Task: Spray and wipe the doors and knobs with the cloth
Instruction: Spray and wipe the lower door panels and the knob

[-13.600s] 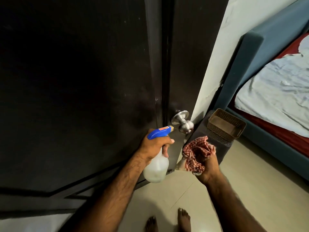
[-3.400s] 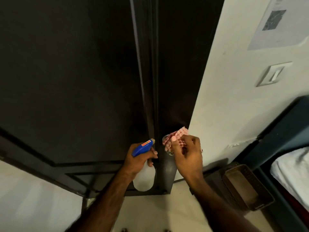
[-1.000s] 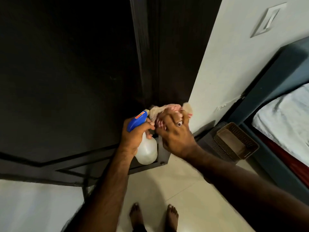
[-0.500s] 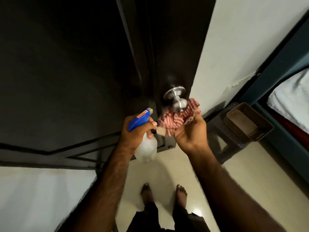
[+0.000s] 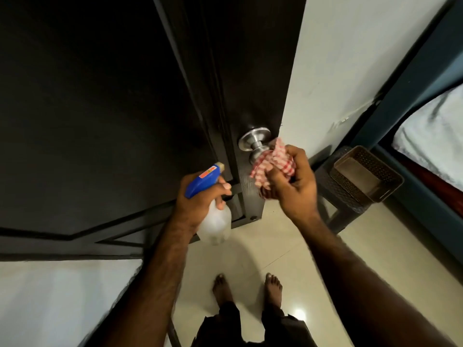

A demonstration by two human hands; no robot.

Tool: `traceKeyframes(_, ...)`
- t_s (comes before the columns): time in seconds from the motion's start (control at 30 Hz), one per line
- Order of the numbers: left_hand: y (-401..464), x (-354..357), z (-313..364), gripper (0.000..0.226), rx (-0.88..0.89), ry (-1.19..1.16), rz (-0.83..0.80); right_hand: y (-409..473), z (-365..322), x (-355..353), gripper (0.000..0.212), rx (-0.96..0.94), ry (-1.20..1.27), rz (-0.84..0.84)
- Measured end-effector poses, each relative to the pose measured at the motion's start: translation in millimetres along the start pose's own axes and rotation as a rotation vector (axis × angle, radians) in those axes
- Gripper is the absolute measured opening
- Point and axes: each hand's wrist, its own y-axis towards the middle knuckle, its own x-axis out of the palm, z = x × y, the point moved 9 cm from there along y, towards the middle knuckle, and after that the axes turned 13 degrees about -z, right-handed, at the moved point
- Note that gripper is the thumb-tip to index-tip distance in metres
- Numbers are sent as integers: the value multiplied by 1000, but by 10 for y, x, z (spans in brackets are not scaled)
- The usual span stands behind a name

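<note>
fingers (image 5: 276, 182) curled round cloth (image 5: 271, 162) against knob (image 5: 255, 144); left hand (image 5: 198, 200) gripping bottle (image 5: 213, 222) beside knob. knob wipe seemingly underway, door (image 5: 100, 96) apparently left.

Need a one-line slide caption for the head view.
Right hand rubs checked cloth on steel door knob; left hand holds spray bottle.

Both forearms (image 5: 160, 271) are bare, no sleeves showing, with visible arm hair. No watch or bands on the wrists. Dark trousers (image 5: 225, 324) down below, and bare feet (image 5: 221, 286) on the floor.
</note>
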Motion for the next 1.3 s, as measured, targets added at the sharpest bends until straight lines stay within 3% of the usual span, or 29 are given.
traceKeyframes(0.13,87,385,44,14,64,38,-112,-270,465,-343,20,206,-20,129)
traceKeyframes(0.23,130,585,-60,19,37,108,-99,-423,688,-373,31,295,20,111)
traceKeyframes(0.3,133,674,-129,20,12,164,-69,-488,779,-385,16,332,18,99)
traceKeyframes(0.4,112,740,-175,25,-4,231,-33,-553,864,-389,15,356,32,100)
traceKeyframes(0.5,72,727,-109,22,40,173,-4,-539,776,-354,18,276,12,66)
traceKeyframes(0.67,4,554,-34,11,107,-59,76,-254,108,-231,38,-178,-209,62)
traceKeyframes(0.73,10,510,10,11,143,-69,78,-188,-53,-140,39,-266,-348,93)
traceKeyframes(0.9,6,448,118,19,179,-38,50,-137,28,-104,51,-173,-666,-4)
traceKeyframes(1.03,-20,367,143,32,171,-13,74,-186,-188,-287,40,-288,-526,223)
traceKeyframes(1.1,-46,332,142,20,158,5,71,-167,-233,-93,41,-320,-562,215)
traceKeyframes(1.3,-112,183,50,19,123,-6,113,-102,7,78,44,-259,-696,118)
